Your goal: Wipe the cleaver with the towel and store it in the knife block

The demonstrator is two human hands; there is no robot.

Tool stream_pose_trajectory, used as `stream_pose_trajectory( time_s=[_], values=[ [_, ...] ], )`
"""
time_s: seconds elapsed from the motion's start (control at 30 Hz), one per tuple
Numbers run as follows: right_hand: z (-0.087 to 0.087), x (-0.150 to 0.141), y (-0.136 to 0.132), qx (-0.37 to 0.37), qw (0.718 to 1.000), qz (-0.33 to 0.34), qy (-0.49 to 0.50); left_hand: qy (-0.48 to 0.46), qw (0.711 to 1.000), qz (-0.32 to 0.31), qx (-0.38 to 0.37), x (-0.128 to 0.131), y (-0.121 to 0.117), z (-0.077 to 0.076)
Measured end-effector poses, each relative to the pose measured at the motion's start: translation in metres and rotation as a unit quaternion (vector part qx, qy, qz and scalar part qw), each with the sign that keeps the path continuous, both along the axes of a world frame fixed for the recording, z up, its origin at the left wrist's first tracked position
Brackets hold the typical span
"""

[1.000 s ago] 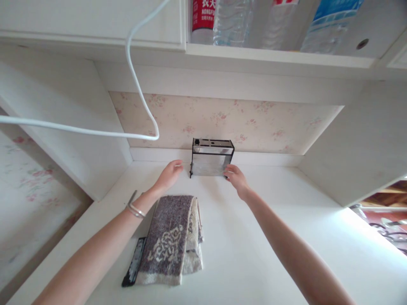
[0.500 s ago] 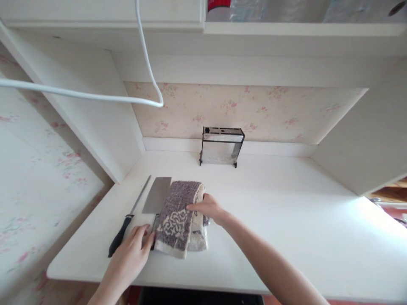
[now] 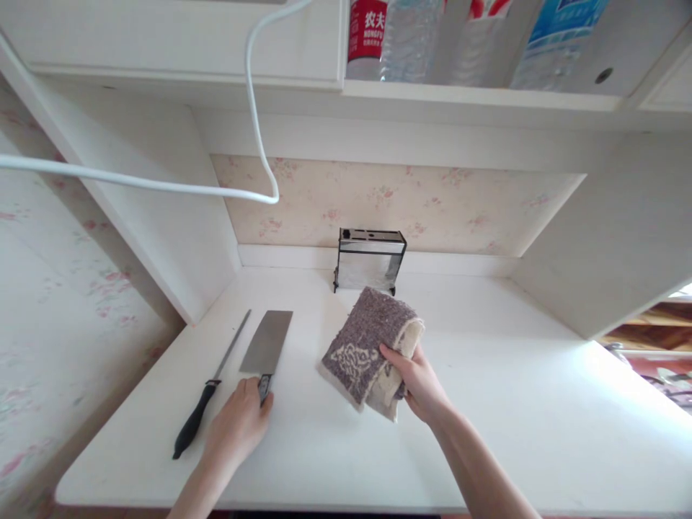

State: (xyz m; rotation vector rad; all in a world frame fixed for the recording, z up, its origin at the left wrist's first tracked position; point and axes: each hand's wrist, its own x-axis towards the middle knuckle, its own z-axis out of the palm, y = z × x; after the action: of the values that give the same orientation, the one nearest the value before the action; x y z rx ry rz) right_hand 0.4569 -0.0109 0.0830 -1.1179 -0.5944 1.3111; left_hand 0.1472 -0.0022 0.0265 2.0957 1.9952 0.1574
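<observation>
My right hand is closed on the edge of a folded purple-grey towel with a cream pattern, held over the middle of the counter. On the left lies a cleaver with a wide grey blade pointing away from me. My left hand is closed around its dark handle, which the fingers partly hide. Left of the cleaver rests a sharpening steel with a black handle and a thin grey rod; neither hand touches it.
A clear-sided knife holder with a black frame stands against the back of the white counter. Above it, a shelf holds several plastic bottles. A white cable hangs at upper left.
My right hand has moved the towel rightward, off the cleaver, uncovering its blade and handle. My left hand has shifted right and closed on the handle. The camera view has tilted up slightly.
</observation>
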Motion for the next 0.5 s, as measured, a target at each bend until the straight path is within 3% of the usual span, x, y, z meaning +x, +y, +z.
stream_pose_trajectory(
  time_s=[0.1,0.23,0.37,0.5],
  values=[
    [0.001,0.009,-0.009,0.036,0.997,-0.074,0.008,-0.047,0.999,0.000,-0.019,-0.006,0.006,0.002],
    [0.005,0.012,-0.014,0.035,0.995,-0.090,0.040,-0.131,0.989,0.023,-0.065,-0.010,0.006,0.014],
    [0.010,0.013,-0.007,0.026,0.995,-0.088,0.044,-0.209,0.977,0.035,-0.032,0.002,-0.007,0.026],
    [0.011,0.002,-0.001,0.064,0.991,-0.109,0.047,-0.293,0.955,0.035,0.030,0.033,-0.029,0.036]
  ],
)
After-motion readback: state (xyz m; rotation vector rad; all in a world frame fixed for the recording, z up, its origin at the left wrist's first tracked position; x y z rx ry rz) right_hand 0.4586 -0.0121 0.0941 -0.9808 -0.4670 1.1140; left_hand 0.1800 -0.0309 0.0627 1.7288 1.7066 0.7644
